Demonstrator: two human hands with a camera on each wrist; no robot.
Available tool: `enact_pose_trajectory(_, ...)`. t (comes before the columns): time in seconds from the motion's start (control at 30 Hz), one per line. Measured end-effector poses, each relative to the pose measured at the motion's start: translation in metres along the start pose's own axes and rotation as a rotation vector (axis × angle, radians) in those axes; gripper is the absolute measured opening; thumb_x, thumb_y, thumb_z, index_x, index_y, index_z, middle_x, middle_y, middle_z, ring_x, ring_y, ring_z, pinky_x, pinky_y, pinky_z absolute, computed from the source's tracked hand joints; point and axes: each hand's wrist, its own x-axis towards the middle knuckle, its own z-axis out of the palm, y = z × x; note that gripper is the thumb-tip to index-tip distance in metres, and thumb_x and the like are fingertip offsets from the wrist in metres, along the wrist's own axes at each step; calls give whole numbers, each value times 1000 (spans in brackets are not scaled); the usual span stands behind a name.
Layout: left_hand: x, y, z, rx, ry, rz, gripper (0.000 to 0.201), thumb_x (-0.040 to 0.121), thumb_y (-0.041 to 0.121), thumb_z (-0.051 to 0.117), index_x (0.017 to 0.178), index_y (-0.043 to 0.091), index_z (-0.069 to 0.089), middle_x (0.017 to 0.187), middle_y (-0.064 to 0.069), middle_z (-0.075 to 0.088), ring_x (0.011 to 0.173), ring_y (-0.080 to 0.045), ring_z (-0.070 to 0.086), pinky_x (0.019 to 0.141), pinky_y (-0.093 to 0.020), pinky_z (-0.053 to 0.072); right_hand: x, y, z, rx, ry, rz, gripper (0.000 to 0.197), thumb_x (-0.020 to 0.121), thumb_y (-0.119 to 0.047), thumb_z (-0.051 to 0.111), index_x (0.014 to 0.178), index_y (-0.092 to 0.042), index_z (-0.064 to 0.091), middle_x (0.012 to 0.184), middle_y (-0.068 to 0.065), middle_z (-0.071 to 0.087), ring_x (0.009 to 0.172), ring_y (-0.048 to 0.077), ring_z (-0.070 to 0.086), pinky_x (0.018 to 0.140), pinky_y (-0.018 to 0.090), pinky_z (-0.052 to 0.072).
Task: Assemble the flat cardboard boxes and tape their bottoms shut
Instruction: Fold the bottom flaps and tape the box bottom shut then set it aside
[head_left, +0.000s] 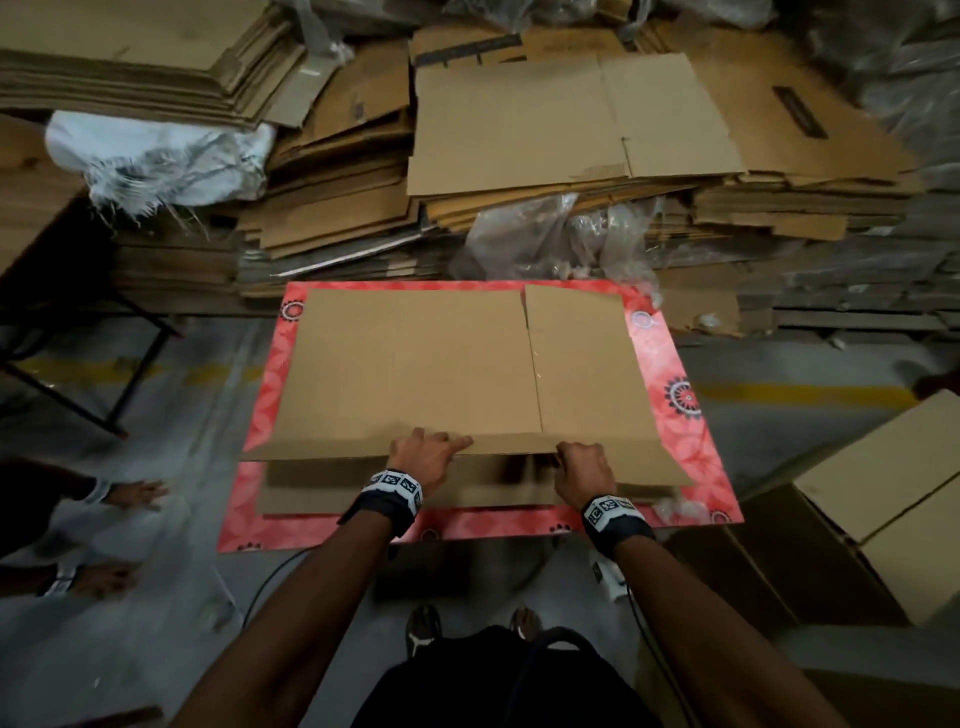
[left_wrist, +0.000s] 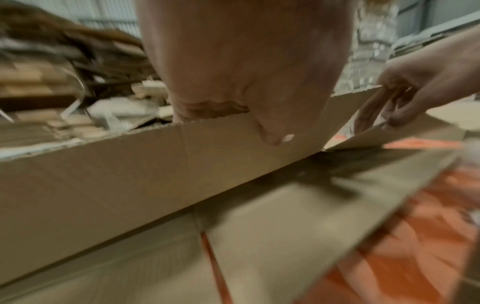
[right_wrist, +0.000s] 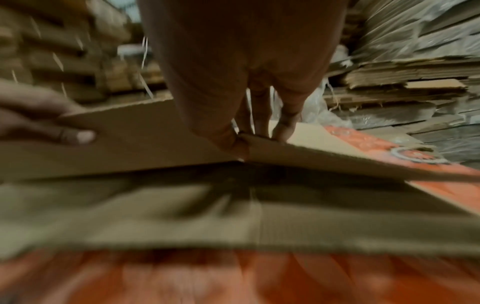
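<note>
Your left hand grips the near edge of the upper layer of the flat cardboard box, thumb under the edge and fingers curled over its top. Your right hand pinches the same edge just beside it, at the corner where two flaps meet. The box lies on the red patterned mat, stretching away beyond your fingertips. Its lower layer lies flat beneath your knuckles, with a gap opened between the two.

Assessment: this box is barely begun. It is not yet squared up, no bottom flaps are folded, and no tape or dispenser is visible. An assembled box stands well to your right; stacks of flat boxes wait beyond your fingertips.
</note>
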Motion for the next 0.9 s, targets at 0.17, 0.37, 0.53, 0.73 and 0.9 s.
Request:
enact_pose_trajectory(0.17, 9, 4, 25, -37, -81, 1, 54, 105, 30, 38, 153, 51, 27, 147, 9, 53, 125, -33, 53, 91, -50, 53, -7, 2, 25, -220, -8, -10, 30, 89, -17, 53, 118, -16, 61, 118, 7, 70, 114, 38, 53, 94, 46, 40)
enact_pose_trajectory(0.37, 11, 19, 40, 1, -141, -5, 61, 92, 44, 59, 146, 36, 31, 135, -8, 53, 115, -37, 56, 86, -50, 54, -8, 4, 44, -196, -57, -16, 36, 91, -12, 51, 127, -13, 55, 128, 10, 62, 111, 38, 58, 91, 43, 45)
enact_pose_trajectory(0.53, 9, 33, 64, 85, -142, -6, 70, 82, 38, 74, 142, 23, 41, 123, -18, 55, 97, -37, 60, 74, -46, 59, -7, 11, 54, -220, -110, -65, 40, 87, -3, 56, 126, -10, 54, 125, 12, 61, 106, 38, 58, 86, 44, 50)
enact_pose_trajectory(0.73, 14, 16, 61, 147, -139, 121, 95, 76, 71, 67, 148, 17, 35, 136, -21, 51, 103, -40, 61, 75, -44, 54, -7, 16, 62, -200, -109, -79, 34, 86, -2, 57, 119, -8, 59, 117, 15, 64, 96, 40, 59, 77, 45, 52)
enact_pose_trajectory(0.9, 13, 23, 76, 167, -203, 110, 90, 76, 58, 72, 144, 5, 47, 131, -36, 55, 85, -44, 66, 63, -44, 57, -7, 17, 62, -165, -99, -77, 39, 86, -9, 54, 125, -10, 55, 126, 13, 60, 104, 38, 56, 85, 45, 49)
